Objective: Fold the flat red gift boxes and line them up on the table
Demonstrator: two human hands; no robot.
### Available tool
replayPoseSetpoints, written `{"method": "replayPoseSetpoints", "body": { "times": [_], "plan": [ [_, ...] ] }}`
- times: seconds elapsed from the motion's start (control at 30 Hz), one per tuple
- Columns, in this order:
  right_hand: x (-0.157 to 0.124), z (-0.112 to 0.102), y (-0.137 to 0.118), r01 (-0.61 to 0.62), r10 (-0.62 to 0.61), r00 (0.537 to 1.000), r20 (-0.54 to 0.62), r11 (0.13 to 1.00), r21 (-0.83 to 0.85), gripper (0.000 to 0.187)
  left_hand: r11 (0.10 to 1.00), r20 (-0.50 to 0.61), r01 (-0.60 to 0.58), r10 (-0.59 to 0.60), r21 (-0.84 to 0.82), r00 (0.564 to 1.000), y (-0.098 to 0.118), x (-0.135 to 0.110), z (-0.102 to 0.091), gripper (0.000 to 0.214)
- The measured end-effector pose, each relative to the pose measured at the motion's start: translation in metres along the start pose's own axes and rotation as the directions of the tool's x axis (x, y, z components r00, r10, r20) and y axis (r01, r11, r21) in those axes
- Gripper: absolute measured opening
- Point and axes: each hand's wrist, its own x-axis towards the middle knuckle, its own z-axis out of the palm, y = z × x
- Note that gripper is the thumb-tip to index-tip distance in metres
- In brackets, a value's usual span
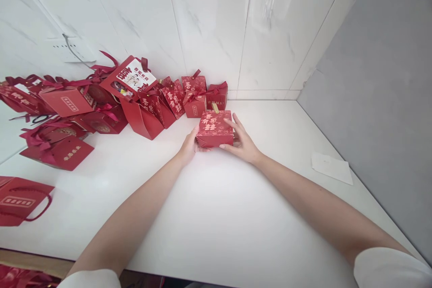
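Both of my hands grip a red gift box (pixel 215 128) with gold lettering, a patterned face and a small gold tab at its far edge. My left hand (pixel 190 147) is closed around its left side, with fingertips passing under the near edge. On the right side, my right hand (pixel 243 142) holds it between the thumb at the near bottom edge and fingers at the upper right edge. Just behind it, a small red box with a ribbon bow (pixel 195 105) and a darker red box (pixel 217 96) stand near the wall.
Many red gift boxes (pixel 143 117) with ribbons crowd the table's back left. A red bag with rope handles (pixel 23 200) lies at the left edge. White paper (pixel 331 168) rests at right. A tiled wall (pixel 209 22) and grey panel (pixel 388 99) border the white table (pixel 216 216).
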Motion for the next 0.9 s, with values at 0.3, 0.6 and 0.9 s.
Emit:
{"method": "replayPoseSetpoints", "body": {
  "times": [0.3,0.6,0.9],
  "plan": [
    [0.006,-0.006,0.011,0.022,-0.022,0.999,-0.045,1.0,0.008,0.071,0.938,0.209,0.218,-0.278,0.27,0.938,0.011,-0.001,-0.002,0.098],
    [0.01,-0.004,0.011,-0.11,0.123,0.99,-0.065,0.979,0.17,0.045,0.898,0.183,0.287,-0.361,0.335,0.914,0.015,0.001,-0.003,0.101],
    [0.008,-0.003,0.012,-0.022,0.031,0.995,-0.095,0.996,0.089,0.042,0.898,0.199,0.268,-0.351,0.349,0.915,0.012,0.002,-0.004,0.1]
  ]
}}
